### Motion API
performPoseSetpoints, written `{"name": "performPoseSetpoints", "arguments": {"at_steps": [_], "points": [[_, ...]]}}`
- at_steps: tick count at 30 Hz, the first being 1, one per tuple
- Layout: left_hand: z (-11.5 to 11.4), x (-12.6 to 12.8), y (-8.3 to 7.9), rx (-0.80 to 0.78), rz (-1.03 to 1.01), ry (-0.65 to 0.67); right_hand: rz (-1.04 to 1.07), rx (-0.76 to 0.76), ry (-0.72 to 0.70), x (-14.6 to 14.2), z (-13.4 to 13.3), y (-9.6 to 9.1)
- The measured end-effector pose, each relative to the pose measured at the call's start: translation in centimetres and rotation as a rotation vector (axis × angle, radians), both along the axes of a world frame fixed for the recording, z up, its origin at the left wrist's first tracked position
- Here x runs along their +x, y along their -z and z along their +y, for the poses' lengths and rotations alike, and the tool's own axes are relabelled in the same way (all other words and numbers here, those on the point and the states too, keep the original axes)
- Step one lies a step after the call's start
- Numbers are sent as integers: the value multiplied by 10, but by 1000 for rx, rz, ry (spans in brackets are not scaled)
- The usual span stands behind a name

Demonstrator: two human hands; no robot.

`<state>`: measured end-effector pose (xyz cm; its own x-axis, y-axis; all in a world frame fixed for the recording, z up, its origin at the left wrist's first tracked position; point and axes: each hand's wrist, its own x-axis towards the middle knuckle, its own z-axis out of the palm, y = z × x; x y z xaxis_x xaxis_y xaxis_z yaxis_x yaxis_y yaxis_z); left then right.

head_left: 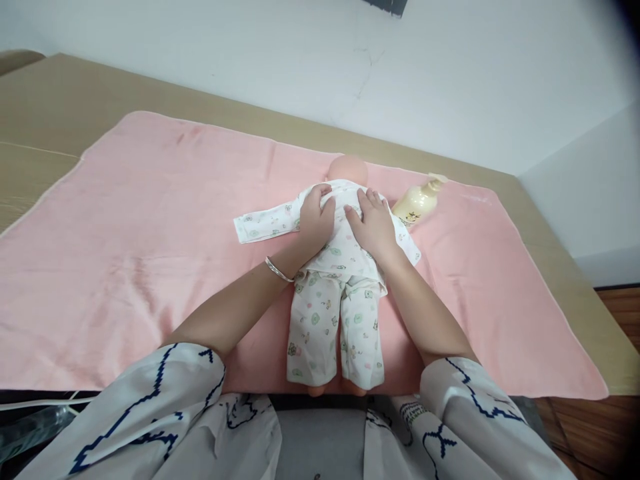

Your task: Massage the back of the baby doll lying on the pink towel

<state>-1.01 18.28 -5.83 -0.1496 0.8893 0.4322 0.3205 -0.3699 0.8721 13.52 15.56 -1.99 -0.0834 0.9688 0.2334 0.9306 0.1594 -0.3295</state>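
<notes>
With the clock centred on the torso of the doll (343, 230), the doll lies stretched out near the middle of a pink cloth (175, 220), its bare head (349, 168) at twelve o'clock and its feet (316, 391) at six, by the near edge; its face does not show. It wears a white printed top (336, 247) and matching trousers (314, 330), whose legs run down towards six o'clock, slightly apart. One sleeve of the top (267, 223) reaches out flat to nine o'clock, while the other (407, 243) slants out just past three, shorter to the eye. The person's left hand (316, 217) rests on the upper part of the top towards ten o'clock, fingers released and laid over the fabric, thumb pointing inward. The right hand (375, 227) rests opposite at three o'clock, its fingers also released and somewhat spread, pressed to no visible grip. A silvery bangle (279, 270) circles the left wrist. Between two and three o'clock, just beyond the right hand, a pale yellow pump bottle (416, 204) lies tilted on the cloth, its pump pointing away to the upper right. The cloth covers much of a light wooden worktop (40, 100), which shows beyond it from ten o'clock round to four, with a white wall (250, 47) behind. The person's pale sleeves (145, 417), patterned with dark blue lines, enter from seven and five o'clock.
</notes>
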Motion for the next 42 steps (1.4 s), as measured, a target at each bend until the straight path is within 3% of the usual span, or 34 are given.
{"name": "performPoseSetpoints", "arguments": {"at_steps": [6, 11, 16, 21, 25, 33, 39, 42], "points": [[-5, 6, -5, 14, 436, 42, 16, -4, -30, 7, 3, -1], [-16, 14, -10, 56, 596, 81, 75, 5, -98, 16, 11, 3], [2, 2, -6, 44, 641, 113, 30, 20, -35, 6, 6, 7], [23, -16, -9, -44, 582, 228, 17, -29, -37, -13, -14, -4], [15, -16, -19, -73, 645, 234, 28, -58, -71, -12, -18, -14], [-29, 5, -31, -1, 843, 146, 148, -112, -170, 21, 10, -11], [-9, -8, -39, -59, 826, 241, -3, -49, -59, -10, -16, -16], [2, -19, -45, -81, 812, 304, -60, -50, -95, -23, -34, -23]]}}
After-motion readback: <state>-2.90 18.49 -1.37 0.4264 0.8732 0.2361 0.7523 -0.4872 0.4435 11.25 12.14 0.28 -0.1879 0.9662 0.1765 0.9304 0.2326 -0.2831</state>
